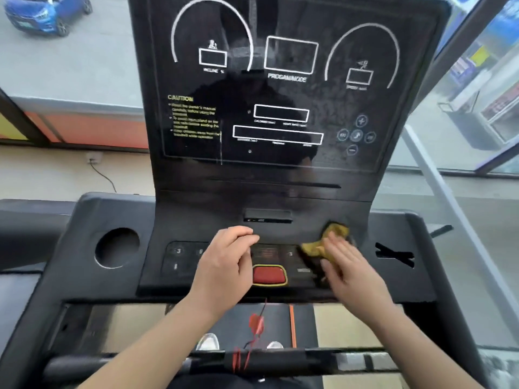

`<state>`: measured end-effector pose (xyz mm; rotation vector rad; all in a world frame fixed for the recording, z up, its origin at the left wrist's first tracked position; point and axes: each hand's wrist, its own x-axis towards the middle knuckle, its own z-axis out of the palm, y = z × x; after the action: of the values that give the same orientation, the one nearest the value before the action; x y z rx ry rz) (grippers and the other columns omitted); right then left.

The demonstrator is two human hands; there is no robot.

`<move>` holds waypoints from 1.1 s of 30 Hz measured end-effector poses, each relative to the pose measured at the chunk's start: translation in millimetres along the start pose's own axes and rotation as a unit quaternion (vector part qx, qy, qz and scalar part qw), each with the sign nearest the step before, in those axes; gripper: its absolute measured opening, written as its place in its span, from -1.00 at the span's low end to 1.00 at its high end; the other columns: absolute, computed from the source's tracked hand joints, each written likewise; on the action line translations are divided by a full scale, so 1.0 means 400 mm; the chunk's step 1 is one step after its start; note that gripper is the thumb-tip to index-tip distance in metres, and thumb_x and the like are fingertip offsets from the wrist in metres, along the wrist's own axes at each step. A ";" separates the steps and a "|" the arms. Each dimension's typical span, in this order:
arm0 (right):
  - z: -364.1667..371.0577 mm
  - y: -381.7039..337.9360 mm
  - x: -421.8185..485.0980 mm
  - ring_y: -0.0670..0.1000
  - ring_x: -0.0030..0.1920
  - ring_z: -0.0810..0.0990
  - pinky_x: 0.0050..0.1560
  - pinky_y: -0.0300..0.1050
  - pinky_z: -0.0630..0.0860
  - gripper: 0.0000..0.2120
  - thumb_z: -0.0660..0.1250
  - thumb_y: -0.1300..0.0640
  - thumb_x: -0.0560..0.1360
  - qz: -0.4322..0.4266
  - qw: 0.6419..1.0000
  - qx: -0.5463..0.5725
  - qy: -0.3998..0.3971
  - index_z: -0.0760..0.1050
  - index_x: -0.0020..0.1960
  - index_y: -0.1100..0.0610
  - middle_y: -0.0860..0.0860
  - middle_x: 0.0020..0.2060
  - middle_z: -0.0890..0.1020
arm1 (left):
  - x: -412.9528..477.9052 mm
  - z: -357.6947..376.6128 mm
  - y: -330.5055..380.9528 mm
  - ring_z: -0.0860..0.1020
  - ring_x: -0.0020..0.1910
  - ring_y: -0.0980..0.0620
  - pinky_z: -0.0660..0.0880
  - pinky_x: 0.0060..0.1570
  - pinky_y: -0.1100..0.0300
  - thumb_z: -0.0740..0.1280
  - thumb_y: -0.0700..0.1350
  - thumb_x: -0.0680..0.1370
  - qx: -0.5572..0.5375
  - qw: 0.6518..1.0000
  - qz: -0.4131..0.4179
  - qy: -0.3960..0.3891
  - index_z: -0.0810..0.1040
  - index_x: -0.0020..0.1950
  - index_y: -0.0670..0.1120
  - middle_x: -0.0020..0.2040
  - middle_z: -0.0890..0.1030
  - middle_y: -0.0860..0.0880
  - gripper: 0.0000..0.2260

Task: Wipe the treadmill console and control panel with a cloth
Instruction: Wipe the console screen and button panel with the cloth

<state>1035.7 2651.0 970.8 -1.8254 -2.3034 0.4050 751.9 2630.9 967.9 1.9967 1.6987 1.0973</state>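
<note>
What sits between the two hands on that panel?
A red button lies between the left hand and the right hand, as the head view shows.

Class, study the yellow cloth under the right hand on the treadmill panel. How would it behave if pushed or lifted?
The yellow cloth lies crumpled in folds, so it is probably floppy and light. Pressed under the right hand, it would likely slide and bunch on the smooth control panel.

That upper console (280, 88) face is glossy black and mirror-shiny, the lower control panel (224, 217) looks like matt plastic, and the yellow cloth (325, 242) is soft and crumpled.
</note>
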 end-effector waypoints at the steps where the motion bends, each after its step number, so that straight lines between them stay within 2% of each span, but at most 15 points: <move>1: -0.008 0.027 -0.001 0.07 0.56 0.36 0.57 0.00 0.24 -0.52 0.20 -0.04 0.67 0.055 0.998 -0.001 0.015 0.43 0.53 0.11 0.02 0.54 0.41 | 0.001 0.024 0.025 0.58 0.16 0.02 0.49 0.22 0.26 0.38 -0.37 0.50 -0.003 1.000 0.001 0.001 0.70 0.14 -0.14 0.15 0.64 -0.01 -0.72; 2: 0.000 0.032 -0.001 0.11 0.56 0.36 0.57 0.04 0.26 -0.53 0.20 -0.01 0.67 0.088 0.996 -0.009 0.033 0.43 0.53 0.13 0.06 0.54 0.41 | 0.004 0.049 0.050 0.58 0.16 0.02 0.49 0.21 0.26 0.36 -0.35 0.50 -0.006 1.000 0.006 -0.001 0.70 0.14 -0.14 0.15 0.64 0.00 -0.73; 4: 0.039 0.009 -0.009 0.19 0.51 0.43 0.53 0.13 0.32 -0.49 0.16 -0.02 0.63 0.071 0.996 -0.025 0.054 0.47 0.49 0.18 0.15 0.50 0.46 | 0.016 0.103 0.107 0.58 0.17 0.02 0.51 0.20 0.24 0.34 -0.33 0.51 -0.017 0.999 0.024 -0.018 0.70 0.15 -0.13 0.16 0.64 -0.01 -0.73; 7: 0.053 0.044 -0.048 0.12 0.52 0.43 0.48 0.14 0.37 -0.50 0.18 -0.05 0.61 -0.103 0.994 -0.027 0.033 0.48 0.49 0.12 0.07 0.51 0.47 | 0.034 0.176 0.180 0.58 0.18 0.00 0.52 0.20 0.17 0.34 -0.31 0.53 -0.026 0.998 0.045 -0.040 0.69 0.16 -0.13 0.17 0.64 -0.02 -0.75; 9: -0.005 0.126 -0.042 0.03 0.57 0.34 0.51 0.10 0.36 -0.50 0.20 -0.10 0.63 -0.151 0.988 -0.037 0.013 0.44 0.53 0.03 -0.03 0.56 0.38 | 0.035 0.208 0.207 0.59 0.17 -0.01 0.53 0.18 0.16 0.34 -0.31 0.54 -0.032 0.998 0.048 -0.040 0.69 0.15 -0.13 0.16 0.64 -0.02 -0.76; 11: -0.035 0.214 0.003 0.00 0.62 0.22 0.58 0.06 0.24 -0.48 0.15 -0.14 0.66 -0.094 0.994 -0.043 0.020 0.33 0.59 -0.05 -0.10 0.60 0.21 | 0.030 0.230 0.211 0.59 0.15 -0.01 0.53 0.16 0.16 0.36 -0.33 0.53 -0.027 0.998 0.045 -0.034 0.69 0.13 -0.13 0.15 0.64 -0.02 -0.76; 13: -0.032 0.230 0.054 0.06 0.66 0.10 0.63 0.06 0.10 -0.43 0.03 -0.18 0.68 0.015 0.999 -0.032 0.016 0.16 0.65 -0.05 -0.08 0.64 0.07 | 0.015 0.244 0.204 0.59 0.14 -0.02 0.54 0.14 0.15 0.37 -0.35 0.52 -0.011 0.999 0.036 -0.026 0.69 0.13 -0.15 0.14 0.64 -0.03 -0.76; 15: 0.007 0.171 0.060 0.18 0.64 0.17 0.61 0.17 0.16 -0.39 -0.05 -0.14 0.66 0.053 0.996 -0.046 0.050 0.19 0.64 0.07 0.09 0.64 0.17 | -0.001 0.240 0.204 0.59 0.15 -0.02 0.54 0.15 0.13 0.37 -0.35 0.51 -0.004 0.999 0.024 -0.021 0.70 0.13 -0.15 0.14 0.65 -0.03 -0.75; 17: 0.049 0.095 0.033 0.20 0.60 0.27 0.56 0.21 0.26 -0.42 0.03 -0.08 0.65 -0.027 0.997 -0.048 0.057 0.32 0.59 0.14 0.14 0.59 0.33 | -0.003 0.233 0.203 0.59 0.15 0.00 0.53 0.19 0.16 0.37 -0.36 0.51 0.004 1.000 0.018 -0.010 0.70 0.13 -0.15 0.14 0.65 -0.03 -0.75; 19: 0.060 0.058 0.001 0.12 0.57 0.33 0.56 0.09 0.26 -0.47 0.11 -0.06 0.65 -0.157 0.986 -0.044 0.020 0.38 0.56 0.10 0.06 0.55 0.42 | -0.007 0.227 0.203 0.59 0.14 0.03 0.50 0.23 0.23 0.37 -0.37 0.51 0.012 1.000 0.013 0.004 0.70 0.11 -0.15 0.13 0.65 -0.02 -0.75; 21: 0.018 0.087 0.027 0.09 0.50 0.44 0.54 -0.05 0.22 -0.49 0.14 -0.08 0.64 -0.218 0.974 -0.062 -0.007 0.40 0.55 0.05 -0.03 0.46 0.51 | -0.019 0.218 0.204 0.59 0.15 0.05 0.50 0.22 0.23 0.38 -0.38 0.50 0.010 1.000 0.003 0.013 0.71 0.11 -0.14 0.14 0.65 -0.01 -0.74; 23: -0.018 0.164 0.072 0.09 0.48 0.45 0.53 -0.04 0.23 -0.47 0.07 -0.12 0.65 -0.175 0.979 -0.102 0.003 0.36 0.56 0.01 -0.07 0.43 0.52 | -0.031 0.202 0.198 0.59 0.16 0.05 0.53 0.17 0.20 0.38 -0.37 0.51 0.012 1.000 -0.008 0.012 0.71 0.11 -0.13 0.15 0.64 0.01 -0.74; 25: -0.037 0.223 0.091 0.12 0.57 0.33 0.57 0.08 0.21 -0.42 -0.02 -0.15 0.65 -0.080 0.990 -0.114 0.029 0.29 0.61 0.02 -0.03 0.56 0.39 | -0.046 0.188 0.193 0.58 0.17 0.06 0.53 0.15 0.20 0.37 -0.35 0.52 0.017 1.000 -0.024 0.011 0.70 0.12 -0.12 0.16 0.64 0.03 -0.75; 28: 0.018 0.124 0.055 0.20 0.60 0.27 0.57 0.20 0.24 -0.40 -0.01 -0.11 0.65 -0.007 0.995 -0.085 0.043 0.30 0.60 0.12 0.13 0.60 0.30 | -0.064 0.174 0.180 0.59 0.16 0.05 0.53 0.15 0.22 0.37 -0.35 0.51 0.027 0.999 -0.037 0.024 0.71 0.11 -0.12 0.15 0.64 0.04 -0.76; 33: 0.068 -0.020 -0.004 0.08 0.58 0.33 0.56 0.12 0.29 -0.44 0.17 -0.12 0.62 -0.209 0.977 -0.050 0.004 0.38 0.56 0.07 0.03 0.55 0.40 | -0.087 0.143 0.144 0.59 0.18 0.03 0.46 0.28 0.29 0.36 -0.32 0.53 0.047 0.997 -0.054 0.015 0.69 0.19 -0.13 0.17 0.64 0.01 -0.73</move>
<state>1020.5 2645.0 947.7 -1.3161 -2.6523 0.2170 832.6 2597.7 955.5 1.9258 1.8817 1.0342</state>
